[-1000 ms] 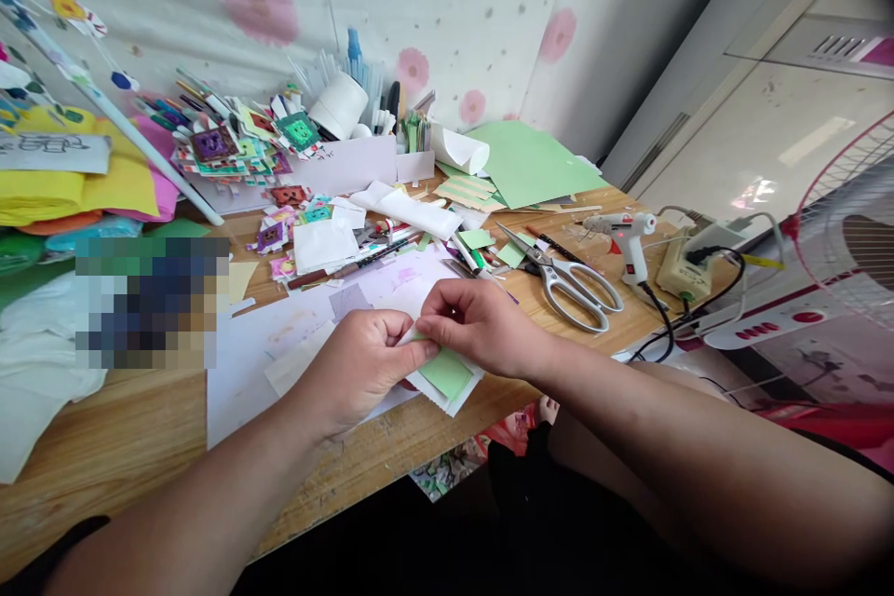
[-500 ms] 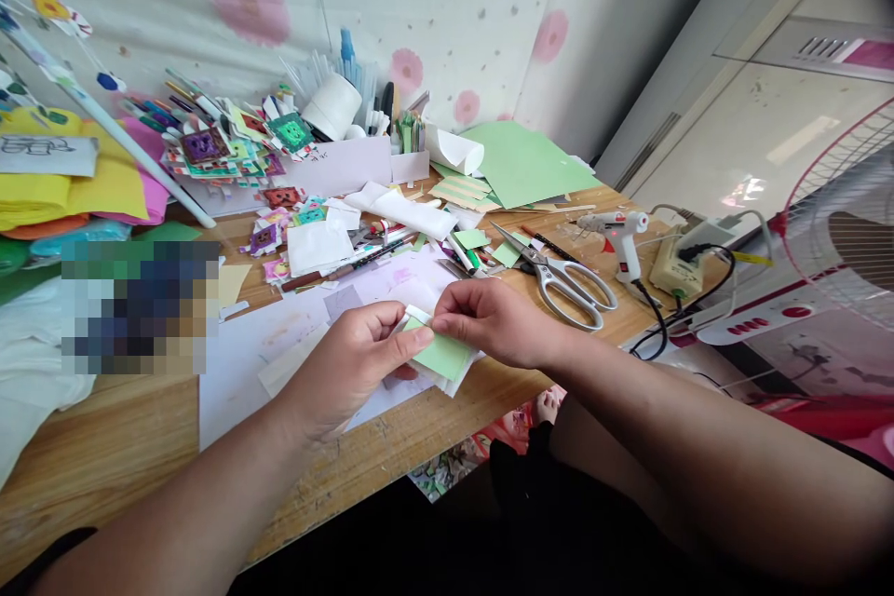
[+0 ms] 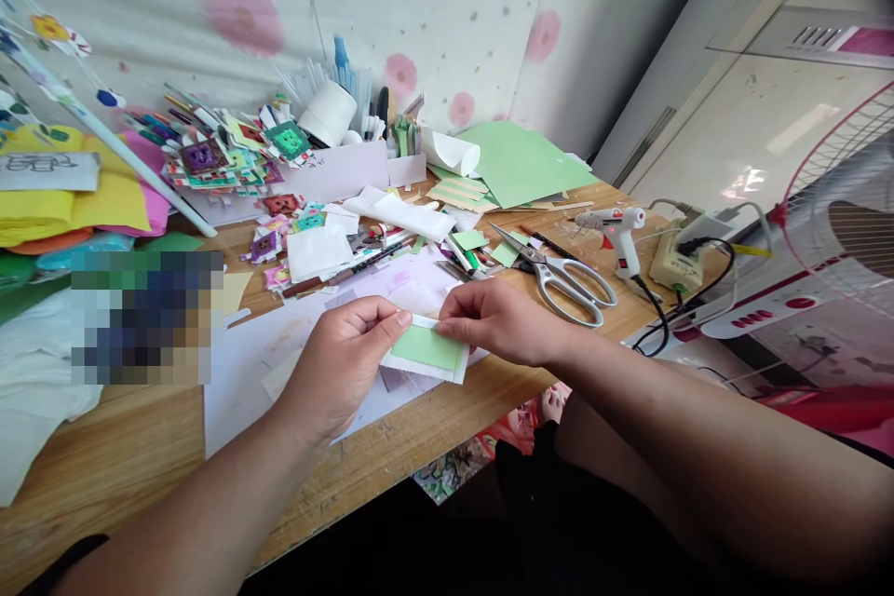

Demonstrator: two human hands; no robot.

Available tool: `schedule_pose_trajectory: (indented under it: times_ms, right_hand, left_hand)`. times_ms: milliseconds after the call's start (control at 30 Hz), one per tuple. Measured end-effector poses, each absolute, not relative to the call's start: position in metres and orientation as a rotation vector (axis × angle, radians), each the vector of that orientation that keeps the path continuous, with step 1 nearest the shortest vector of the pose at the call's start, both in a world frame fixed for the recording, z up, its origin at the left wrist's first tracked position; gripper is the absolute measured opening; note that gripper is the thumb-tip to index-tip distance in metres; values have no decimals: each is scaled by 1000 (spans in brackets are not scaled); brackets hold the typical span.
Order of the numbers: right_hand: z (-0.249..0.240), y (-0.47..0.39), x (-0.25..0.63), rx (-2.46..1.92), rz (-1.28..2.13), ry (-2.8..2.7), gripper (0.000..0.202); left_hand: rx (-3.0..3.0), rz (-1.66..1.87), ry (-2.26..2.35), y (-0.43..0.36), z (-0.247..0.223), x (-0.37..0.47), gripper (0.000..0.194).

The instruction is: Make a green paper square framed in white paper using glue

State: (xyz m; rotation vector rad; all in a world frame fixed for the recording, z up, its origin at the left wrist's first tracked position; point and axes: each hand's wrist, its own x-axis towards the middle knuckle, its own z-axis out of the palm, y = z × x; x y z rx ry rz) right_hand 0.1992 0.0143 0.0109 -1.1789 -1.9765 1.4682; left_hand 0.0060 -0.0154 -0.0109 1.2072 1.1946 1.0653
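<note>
Between my two hands is a small white paper piece with a green paper rectangle (image 3: 427,349) on its face, held above the white sheet (image 3: 241,391) near the table's front edge. My left hand (image 3: 353,345) pinches its upper left corner between thumb and fingers. On the upper right edge, my right hand (image 3: 493,321) grips it the same way, with the fingertips partly hidden behind the paper. A narrow white strip shows along the top edge, and the lower white edge looks jagged. Just right of my right hand lie grey-handled scissors (image 3: 569,284), blades spread slightly.
Beyond the scissors, a white glue gun (image 3: 621,237) stands near a power strip (image 3: 677,256) with cables. Large green paper (image 3: 523,163), a white paper roll (image 3: 451,152), pens and coloured cut-outs (image 3: 237,144) crowd the back. A fan (image 3: 848,186) is at right.
The paper piece has turned and levelled, its green face now showing more fully. My left hand has shifted its pinch to the upper left corner; my right hand barely moved.
</note>
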Motion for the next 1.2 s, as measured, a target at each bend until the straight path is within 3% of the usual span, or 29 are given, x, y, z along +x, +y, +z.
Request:
schedule_pose_trajectory:
  times_ms: [200, 433, 533, 833, 967, 1200]
  right_hand:
    - [17, 17, 198, -1170, 1285, -2172, 8]
    - [11, 15, 201, -1110, 1619, -1696, 27]
    - [3, 13, 197, -1118, 1628, -1580, 26]
    - [18, 13, 199, -1216, 993, -2144, 17]
    - [26, 12, 200, -1166, 870, -2324, 14]
    - [24, 13, 204, -1087, 1127, -2197, 14]
  left_hand:
    - [1203, 908, 1116, -17, -3, 6, 18]
    - [1251, 1088, 1275, -15, -11, 5, 15]
    - [1211, 1153, 1302, -16, -13, 6, 16]
    - [1395, 949, 1173, -17, -4, 7, 14]
    - [1493, 883, 1211, -19, -6, 9, 10]
    - [1439, 902, 1288, -22, -5, 10, 16]
